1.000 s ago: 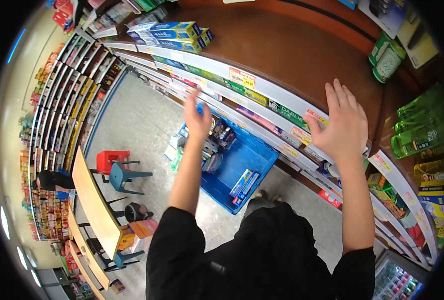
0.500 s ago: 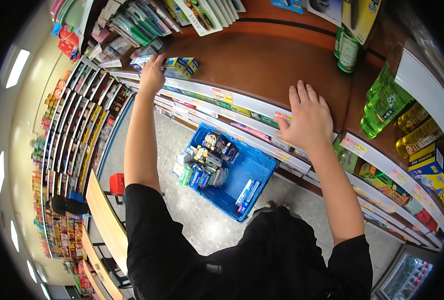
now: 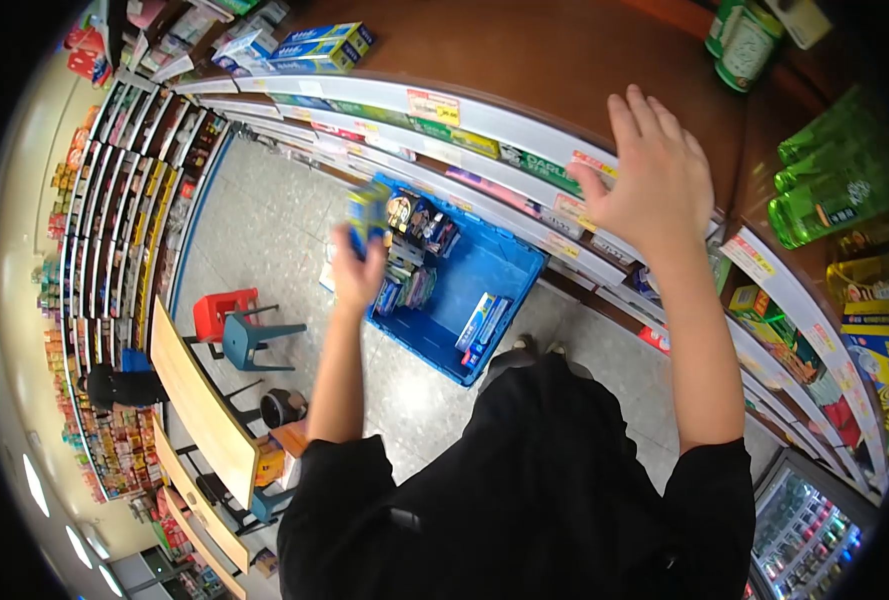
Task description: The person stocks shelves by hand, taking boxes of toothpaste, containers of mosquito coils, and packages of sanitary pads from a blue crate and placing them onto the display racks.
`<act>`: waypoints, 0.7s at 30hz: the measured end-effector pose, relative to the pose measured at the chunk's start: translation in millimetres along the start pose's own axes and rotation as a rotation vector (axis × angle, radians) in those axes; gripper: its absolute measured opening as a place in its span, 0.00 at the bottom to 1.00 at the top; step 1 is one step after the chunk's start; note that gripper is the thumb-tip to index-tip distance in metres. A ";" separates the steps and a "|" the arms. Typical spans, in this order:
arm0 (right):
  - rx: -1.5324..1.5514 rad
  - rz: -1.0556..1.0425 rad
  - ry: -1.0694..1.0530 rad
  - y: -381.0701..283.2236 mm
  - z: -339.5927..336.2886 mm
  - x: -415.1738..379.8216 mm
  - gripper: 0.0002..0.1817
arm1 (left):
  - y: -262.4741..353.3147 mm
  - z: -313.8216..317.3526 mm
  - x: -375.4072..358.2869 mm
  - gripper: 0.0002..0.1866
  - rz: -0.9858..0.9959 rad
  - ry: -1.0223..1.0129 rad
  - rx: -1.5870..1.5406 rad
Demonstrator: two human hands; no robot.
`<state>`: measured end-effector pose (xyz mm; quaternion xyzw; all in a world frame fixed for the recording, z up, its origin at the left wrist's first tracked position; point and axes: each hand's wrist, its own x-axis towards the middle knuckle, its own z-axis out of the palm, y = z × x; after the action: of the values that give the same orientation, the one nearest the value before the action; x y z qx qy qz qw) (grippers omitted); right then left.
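Note:
My left hand (image 3: 357,268) is closed on a small blue-and-yellow carton (image 3: 367,212), blurred by motion, above the left side of a blue plastic crate (image 3: 439,345) on the floor. Packed goods (image 3: 419,225) fill the crate's left part, and a few long, slim boxes (image 3: 482,322) lie near its right end. My right hand (image 3: 656,180) is open, fingers spread, at the front edge of the brown shelf (image 3: 524,60). Similar long blue-and-yellow cartons (image 3: 319,50) lie on that shelf at the left.
Green bottles (image 3: 829,190) stand on the shelf to the right. Lower tiers with price tags (image 3: 434,107) run along the front. Red and dark green stools (image 3: 249,340) and wooden tables (image 3: 199,390) are at the left. A person in dark clothes (image 3: 119,387) is farther off.
My left hand has come away from the cartons on the shelf and down towards the crate, now holding a carton. My right hand stays at the shelf edge. The view has shifted.

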<state>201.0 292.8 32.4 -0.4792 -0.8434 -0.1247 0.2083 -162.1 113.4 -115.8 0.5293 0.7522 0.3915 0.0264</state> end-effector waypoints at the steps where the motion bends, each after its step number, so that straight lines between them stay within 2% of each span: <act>1: -0.006 -0.011 0.024 -0.2 1.0 0.5 0.39 | -26.0 25.7 -32.1 0.23 -0.086 -0.067 0.046; 4: -0.035 -0.053 0.078 1.1 5.2 0.9 0.38 | -74.4 87.2 -109.0 0.23 -0.456 -0.327 -0.022; 5: -0.043 -0.055 0.067 1.0 5.9 1.3 0.38 | -95.4 107.3 -130.9 0.23 -0.423 -0.359 0.010; 6: -0.053 -0.057 0.057 0.3 5.8 1.5 0.39 | -96.9 119.5 -141.4 0.23 -0.558 -0.451 0.045; 9: -0.062 -0.065 0.050 -1.8 5.5 3.0 0.39 | -138.8 161.9 -177.0 0.24 -0.632 -0.629 0.133; 12: -0.076 -0.082 0.072 -3.3 6.7 2.6 0.37 | -177.5 198.3 -214.1 0.28 -0.570 -0.684 0.087; 15: -0.044 -0.108 0.097 -2.7 7.0 2.6 0.37 | -182.6 219.3 -228.7 0.32 -0.690 -0.810 0.110; 16: -0.043 -0.113 0.100 -1.7 7.5 2.0 0.37 | -193.5 230.9 -237.7 0.31 -0.751 -0.866 0.079; 19: -0.024 -0.114 0.109 -3.8 7.2 2.6 0.36 | -199.9 248.9 -255.1 0.32 -0.770 -0.786 -0.056; 21: 0.013 -0.108 0.112 -11.8 4.0 3.9 0.35 | -204.9 248.3 -263.7 0.31 -0.697 -0.829 -0.014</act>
<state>188.2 291.3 30.5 -0.4238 -0.8560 -0.1569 0.2511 -92.7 10.0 -512.8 0.3583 0.8071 0.1227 0.4529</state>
